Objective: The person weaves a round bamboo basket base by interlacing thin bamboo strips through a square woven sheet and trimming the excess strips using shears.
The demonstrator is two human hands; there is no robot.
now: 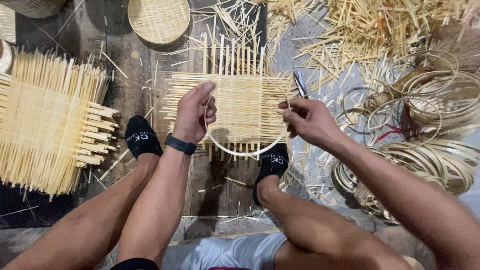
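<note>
Now both hands are up over the floor: the left hand (194, 112) and the right hand (306, 119) each have fingers clamped on opposite sides of a thin bamboo hoop (243, 151), held just above a square woven mat (240, 107) that lies between the two socked feet. The weave looks finished, its strip ends loose all round; the hoop looks not yet fitted on. More hoops (430, 100) are heaped at the floor's right edge, another woven mat (47, 125) at the left.

- Even overhead light, fairly bright; pale woven mat (245, 107) well lit.
- Soft shadow under left hand (194, 112).
- Dark floor (125, 55) dim.
- Sharp centre; slight wide-angle stretch at the edges.
</note>
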